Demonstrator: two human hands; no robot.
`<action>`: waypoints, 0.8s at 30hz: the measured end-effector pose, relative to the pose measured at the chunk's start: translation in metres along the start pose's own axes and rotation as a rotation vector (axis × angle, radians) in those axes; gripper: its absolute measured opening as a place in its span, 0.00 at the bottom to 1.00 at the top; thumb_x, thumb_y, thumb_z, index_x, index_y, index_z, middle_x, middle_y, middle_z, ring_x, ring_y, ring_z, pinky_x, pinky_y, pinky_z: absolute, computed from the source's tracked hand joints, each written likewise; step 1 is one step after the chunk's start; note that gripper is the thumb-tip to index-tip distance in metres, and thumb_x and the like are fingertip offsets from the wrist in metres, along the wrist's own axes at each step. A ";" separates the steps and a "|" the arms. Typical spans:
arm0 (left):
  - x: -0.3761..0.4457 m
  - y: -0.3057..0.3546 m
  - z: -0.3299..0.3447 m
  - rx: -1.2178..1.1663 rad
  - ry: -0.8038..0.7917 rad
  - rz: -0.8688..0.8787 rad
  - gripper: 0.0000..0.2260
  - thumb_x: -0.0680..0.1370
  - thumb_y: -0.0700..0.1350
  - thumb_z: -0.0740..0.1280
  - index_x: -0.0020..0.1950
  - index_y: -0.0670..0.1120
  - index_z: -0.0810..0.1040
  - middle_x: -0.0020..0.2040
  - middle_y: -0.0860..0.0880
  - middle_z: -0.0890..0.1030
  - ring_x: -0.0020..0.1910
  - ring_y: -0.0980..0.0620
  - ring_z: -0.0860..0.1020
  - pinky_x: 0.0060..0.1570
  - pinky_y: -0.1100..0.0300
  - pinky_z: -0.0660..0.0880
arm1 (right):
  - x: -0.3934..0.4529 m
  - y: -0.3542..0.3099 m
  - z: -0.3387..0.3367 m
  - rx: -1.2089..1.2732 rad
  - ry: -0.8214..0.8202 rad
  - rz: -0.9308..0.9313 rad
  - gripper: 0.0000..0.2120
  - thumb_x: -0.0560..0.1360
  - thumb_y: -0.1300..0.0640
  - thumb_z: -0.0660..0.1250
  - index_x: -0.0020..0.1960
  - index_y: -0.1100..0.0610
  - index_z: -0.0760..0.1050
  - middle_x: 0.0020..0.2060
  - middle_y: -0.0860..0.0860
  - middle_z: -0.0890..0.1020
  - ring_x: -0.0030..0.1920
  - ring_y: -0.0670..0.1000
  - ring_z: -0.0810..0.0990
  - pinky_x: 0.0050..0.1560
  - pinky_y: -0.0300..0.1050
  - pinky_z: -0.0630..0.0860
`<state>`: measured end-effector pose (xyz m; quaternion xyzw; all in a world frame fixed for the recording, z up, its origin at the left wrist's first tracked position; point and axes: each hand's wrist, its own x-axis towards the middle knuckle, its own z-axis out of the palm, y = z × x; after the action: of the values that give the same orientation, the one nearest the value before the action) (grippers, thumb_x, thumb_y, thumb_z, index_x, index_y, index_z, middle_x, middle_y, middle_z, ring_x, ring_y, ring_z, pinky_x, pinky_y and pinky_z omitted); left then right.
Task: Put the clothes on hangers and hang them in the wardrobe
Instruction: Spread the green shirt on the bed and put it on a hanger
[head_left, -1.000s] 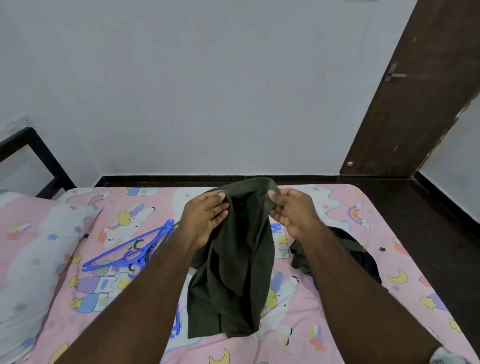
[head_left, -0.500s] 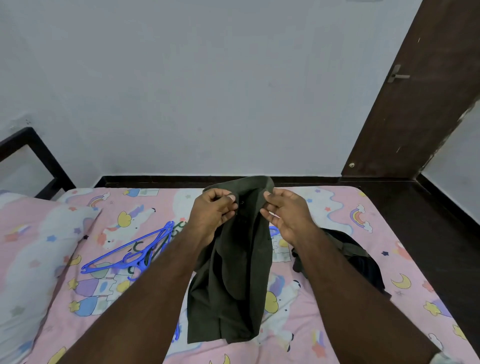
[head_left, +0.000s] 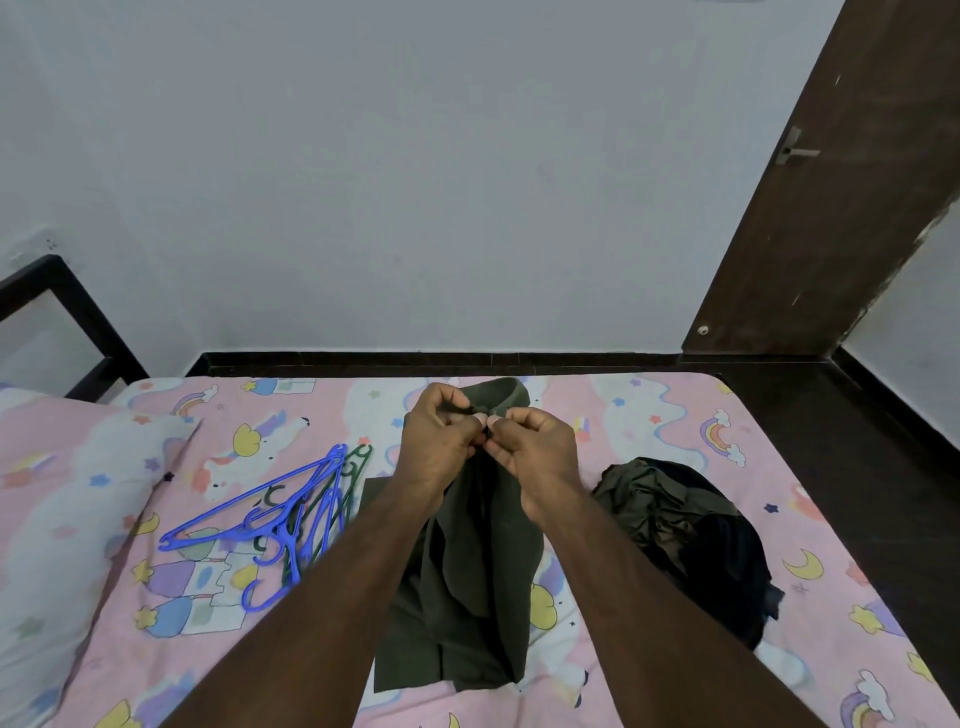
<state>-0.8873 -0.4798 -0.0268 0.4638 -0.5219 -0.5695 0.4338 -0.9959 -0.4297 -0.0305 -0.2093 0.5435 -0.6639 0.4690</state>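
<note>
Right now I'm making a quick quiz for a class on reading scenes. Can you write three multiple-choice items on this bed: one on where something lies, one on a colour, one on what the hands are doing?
1. Where do the hangers lie, relative to the held shirt?
A. to the person's left of it
B. to the person's right of it
C. on the pillow

2. What colour are most of the hangers?
A. red
B. blue
C. white

3. What are the hands doing?
A. both pinch the shirt near its collar
B. both rest flat on the bed
C. one lifts a hanger

Answers:
1 A: the hangers lie on the sheet left of the shirt.
2 B: blue ones dominate, with a dark green one among them.
3 A: the left hand and right hand meet at the shirt's top.
</note>
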 end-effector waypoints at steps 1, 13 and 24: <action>-0.001 -0.001 0.000 0.017 -0.006 0.005 0.07 0.76 0.34 0.70 0.49 0.44 0.75 0.37 0.45 0.80 0.35 0.53 0.79 0.35 0.62 0.76 | 0.000 0.001 0.000 -0.005 0.002 -0.010 0.02 0.75 0.68 0.71 0.48 0.67 0.81 0.45 0.61 0.85 0.48 0.58 0.86 0.53 0.52 0.83; -0.003 0.000 0.000 0.026 -0.095 -0.081 0.04 0.77 0.36 0.71 0.50 0.42 0.83 0.38 0.46 0.85 0.38 0.53 0.82 0.40 0.62 0.78 | -0.007 0.005 -0.015 -0.195 -0.008 -0.054 0.05 0.77 0.66 0.71 0.49 0.57 0.82 0.42 0.55 0.85 0.44 0.53 0.86 0.50 0.47 0.83; -0.005 -0.006 -0.003 -0.046 -0.069 -0.143 0.04 0.77 0.36 0.71 0.49 0.43 0.85 0.42 0.45 0.86 0.41 0.51 0.81 0.45 0.60 0.79 | -0.010 0.006 -0.020 -0.407 -0.027 -0.181 0.08 0.79 0.63 0.68 0.50 0.54 0.84 0.42 0.52 0.86 0.43 0.51 0.86 0.49 0.48 0.84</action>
<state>-0.8837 -0.4748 -0.0329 0.4700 -0.4888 -0.6265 0.3842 -1.0043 -0.4107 -0.0404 -0.3564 0.6388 -0.5771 0.3630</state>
